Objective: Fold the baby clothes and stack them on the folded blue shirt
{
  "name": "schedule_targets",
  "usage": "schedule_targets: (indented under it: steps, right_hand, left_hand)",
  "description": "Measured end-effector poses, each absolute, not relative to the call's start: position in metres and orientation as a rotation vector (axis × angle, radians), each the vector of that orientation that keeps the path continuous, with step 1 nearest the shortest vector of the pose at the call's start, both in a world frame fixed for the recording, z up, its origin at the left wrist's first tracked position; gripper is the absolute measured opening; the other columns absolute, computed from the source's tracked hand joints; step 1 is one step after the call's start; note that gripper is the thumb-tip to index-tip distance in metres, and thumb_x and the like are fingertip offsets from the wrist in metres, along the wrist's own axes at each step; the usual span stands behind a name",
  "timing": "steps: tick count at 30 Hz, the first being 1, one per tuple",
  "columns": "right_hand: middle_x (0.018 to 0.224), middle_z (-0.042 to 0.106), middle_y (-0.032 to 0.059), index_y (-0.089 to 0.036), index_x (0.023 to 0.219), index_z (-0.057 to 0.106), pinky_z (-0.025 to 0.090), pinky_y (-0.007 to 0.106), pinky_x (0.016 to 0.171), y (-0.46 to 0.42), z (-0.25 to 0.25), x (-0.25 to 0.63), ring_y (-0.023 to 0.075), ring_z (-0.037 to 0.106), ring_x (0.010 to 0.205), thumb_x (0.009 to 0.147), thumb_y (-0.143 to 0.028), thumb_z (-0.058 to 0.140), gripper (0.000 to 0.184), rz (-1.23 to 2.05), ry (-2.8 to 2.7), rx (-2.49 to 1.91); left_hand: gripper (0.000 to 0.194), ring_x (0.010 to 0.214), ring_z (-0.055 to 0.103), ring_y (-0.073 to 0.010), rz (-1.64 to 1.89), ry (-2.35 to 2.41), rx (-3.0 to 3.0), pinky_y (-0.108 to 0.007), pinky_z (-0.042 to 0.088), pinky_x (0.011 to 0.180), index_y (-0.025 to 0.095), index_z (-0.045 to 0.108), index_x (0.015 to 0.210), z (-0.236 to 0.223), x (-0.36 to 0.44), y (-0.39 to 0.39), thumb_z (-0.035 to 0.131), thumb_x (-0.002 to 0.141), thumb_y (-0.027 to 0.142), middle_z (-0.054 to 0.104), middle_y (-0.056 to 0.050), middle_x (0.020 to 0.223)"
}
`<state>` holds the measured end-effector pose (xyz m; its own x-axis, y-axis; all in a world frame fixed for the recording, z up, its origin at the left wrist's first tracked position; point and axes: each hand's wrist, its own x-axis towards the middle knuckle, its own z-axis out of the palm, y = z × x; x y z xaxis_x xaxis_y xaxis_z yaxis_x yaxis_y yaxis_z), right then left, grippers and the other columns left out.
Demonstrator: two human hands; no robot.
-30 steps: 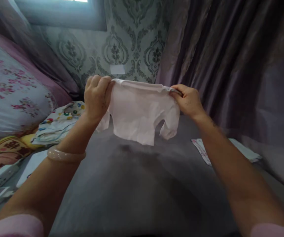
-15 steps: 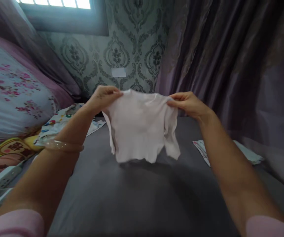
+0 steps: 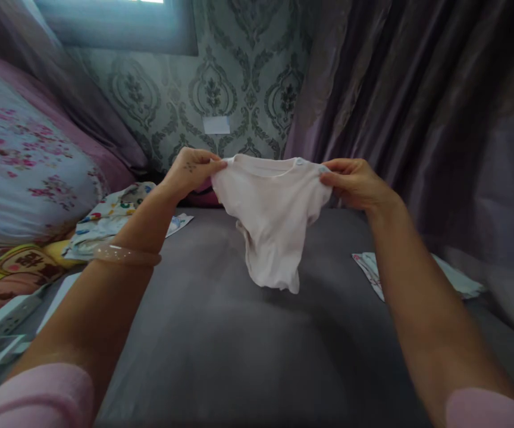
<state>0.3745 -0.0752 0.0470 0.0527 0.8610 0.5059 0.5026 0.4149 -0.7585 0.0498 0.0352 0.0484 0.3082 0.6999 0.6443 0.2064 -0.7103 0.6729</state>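
A small pale pink baby shirt [image 3: 275,208] hangs in the air above the grey bed sheet [image 3: 239,362], held by its two shoulders. My left hand [image 3: 192,172] pinches the shoulder on the left side, thumb on the near face. At the other shoulder, beside a small snap near the neckline, my right hand [image 3: 355,181] grips the cloth between thumb and fingers. The neckline is stretched between the hands. Below, the body of the shirt is bunched and narrows toward its bottom edge; the sleeves are mostly hidden behind it.
Printed children's clothes [image 3: 105,217] lie in a heap at the left, by a floral pillow [image 3: 29,160] and a yellow cushion [image 3: 20,267]. A white power strip [image 3: 7,321] is at the left edge. Folded clothes [image 3: 455,276] lie at the right, partly behind my right forearm.
The shirt's lower part has swung inward and bunched, and the sleeve on the right no longer hangs out. My right hand has moved slightly right, pulling the neckline straighter.
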Motion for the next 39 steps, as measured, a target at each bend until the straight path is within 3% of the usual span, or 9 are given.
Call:
schedule_targets:
  steps: [2, 5, 9, 16, 24, 27, 31, 35, 39]
  right_hand:
    - [0.078, 0.072, 0.0039, -0.022, 0.086, 0.072, 0.056, 0.032, 0.065, -0.075, 0.047, 0.376, 0.0202, 0.068, 0.078, 0.068, -0.053, 0.076, 0.036, 0.408, -1.593, -1.233]
    - [0.076, 0.071, 0.0037, -0.020, 0.080, 0.072, 0.056, 0.032, 0.064, -0.078, 0.048, 0.375, 0.0201, 0.067, 0.075, 0.064, -0.050, 0.080, 0.034, 0.424, -1.598, -1.252]
    - [0.085, 0.072, 0.0047, -0.023, 0.092, 0.071, 0.056, 0.035, 0.063, -0.081, 0.050, 0.376, 0.0202, 0.068, 0.075, 0.072, -0.055, 0.072, 0.038, 0.415, -1.520, -1.174]
    - [0.085, 0.072, 0.0051, -0.022, 0.093, 0.069, 0.054, 0.033, 0.064, -0.056, 0.034, 0.383, 0.0203, 0.066, 0.078, 0.075, -0.059, 0.066, 0.041, 0.101, -1.446, -1.227]
    - [0.107, 0.068, 0.0062, -0.026, 0.110, 0.063, 0.049, 0.035, 0.079, -0.079, 0.031, 0.370, 0.0260, 0.059, 0.108, 0.091, -0.059, 0.044, 0.042, -0.360, -1.621, -1.332]
    - [0.115, 0.066, 0.0066, -0.027, 0.114, 0.062, 0.047, 0.038, 0.086, -0.094, 0.028, 0.369, 0.0275, 0.056, 0.114, 0.093, -0.057, 0.041, 0.043, -0.429, -1.626, -1.361]
    - [0.116, 0.067, 0.0058, -0.028, 0.115, 0.064, 0.044, 0.041, 0.093, -0.123, 0.028, 0.371, 0.0281, 0.059, 0.108, 0.090, -0.056, 0.049, 0.041, -0.515, -1.621, -1.383]
    - [0.095, 0.071, 0.0028, -0.034, 0.104, 0.068, 0.051, 0.034, 0.070, -0.159, 0.048, 0.361, 0.0264, 0.064, 0.092, 0.083, -0.057, 0.060, 0.032, -0.379, -1.612, -1.402]
    - [0.075, 0.069, 0.0009, -0.030, 0.092, 0.072, 0.044, 0.027, 0.045, -0.163, 0.062, 0.351, 0.0183, 0.063, 0.064, 0.080, -0.056, 0.064, 0.030, -0.012, -1.639, -1.414]
  left_hand:
    - [0.027, 0.077, 0.065, -0.0170, 1.392, 0.679, 1.990, -0.029, 0.052, 0.066, 0.016, 0.068, 0.085, 0.051, 0.054, 0.031, 0.064, 0.081, 0.042, 0.067, -0.004, 0.075]
    - [0.023, 0.072, 0.064, -0.0154, 1.366, 0.700, 1.922, -0.027, 0.051, 0.062, 0.016, 0.067, 0.082, 0.055, 0.060, 0.028, 0.067, 0.079, 0.039, 0.066, -0.003, 0.074]
    - [0.024, 0.071, 0.063, -0.0150, 1.438, 0.765, 1.928, -0.026, 0.050, 0.061, 0.016, 0.065, 0.087, 0.054, 0.065, 0.033, 0.061, 0.084, 0.040, 0.063, -0.002, 0.071]
    - [0.020, 0.069, 0.058, -0.0140, 1.506, 0.871, 2.085, -0.023, 0.043, 0.058, 0.019, 0.062, 0.088, 0.046, 0.073, 0.037, 0.054, 0.087, 0.038, 0.059, 0.000, 0.067]
    - [0.030, 0.095, 0.058, -0.0193, 1.757, 1.173, 2.511, -0.027, 0.038, 0.072, 0.024, 0.061, 0.106, 0.032, 0.067, 0.023, 0.042, 0.095, 0.044, 0.063, -0.005, 0.096]
    - [0.038, 0.090, 0.059, -0.0187, 1.681, 1.360, 2.712, -0.028, 0.037, 0.071, 0.023, 0.060, 0.115, 0.032, 0.053, 0.010, 0.035, 0.098, 0.046, 0.063, -0.007, 0.098]
    - [0.039, 0.087, 0.059, -0.0166, 1.647, 1.418, 2.916, -0.027, 0.039, 0.074, 0.022, 0.060, 0.119, 0.044, 0.025, -0.016, 0.037, 0.098, 0.045, 0.064, -0.006, 0.097]
    - [0.037, 0.086, 0.057, -0.0126, 1.656, 1.259, 2.955, -0.024, 0.039, 0.079, 0.022, 0.065, 0.111, 0.070, 0.005, -0.048, 0.042, 0.095, 0.047, 0.060, 0.001, 0.088]
    - [0.043, 0.064, 0.046, -0.0047, 1.350, 1.259, 2.797, -0.018, 0.034, 0.064, 0.018, 0.069, 0.102, 0.080, 0.001, -0.048, 0.047, 0.089, 0.052, 0.053, 0.005, 0.069]
